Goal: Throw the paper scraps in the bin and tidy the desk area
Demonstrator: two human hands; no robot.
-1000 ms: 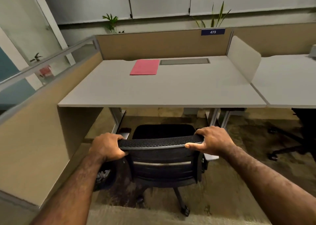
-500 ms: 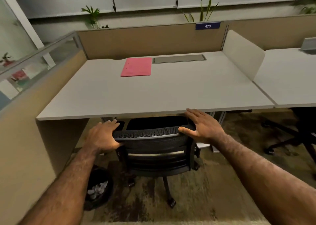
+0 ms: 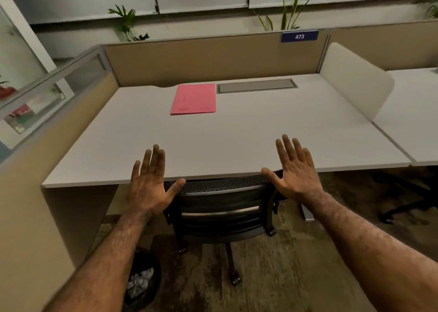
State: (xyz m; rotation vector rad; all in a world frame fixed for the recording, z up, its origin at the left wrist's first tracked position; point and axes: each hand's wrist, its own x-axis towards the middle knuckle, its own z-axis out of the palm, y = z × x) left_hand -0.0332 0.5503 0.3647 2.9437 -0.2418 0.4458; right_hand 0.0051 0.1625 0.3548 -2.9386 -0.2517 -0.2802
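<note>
A black mesh office chair [image 3: 220, 207] is tucked under the front edge of the white desk [image 3: 237, 143], only its backrest and base showing. My left hand [image 3: 149, 181] hovers open above the backrest's left corner, fingers spread, holding nothing. Over the right corner, my right hand [image 3: 295, 169] is open too, thumb close to the backrest top. A pink folder [image 3: 194, 99] lies flat at the back of the desk. On the floor at lower left stands a black bin [image 3: 142, 285] with crumpled white paper scraps [image 3: 139, 282] inside, partly hidden by my left forearm.
Beige partition panels [image 3: 213, 58] wall the desk at the back and left. A grey cable tray lid [image 3: 256, 86] is set into the desk top. A white divider [image 3: 355, 91] separates the neighbouring desk on the right, where another chair's base [image 3: 407, 200] stands.
Both hands let go of the chair's backrest and lifted with fingers spread. The chair slid in under the desk, and my view moved closer to the desk.
</note>
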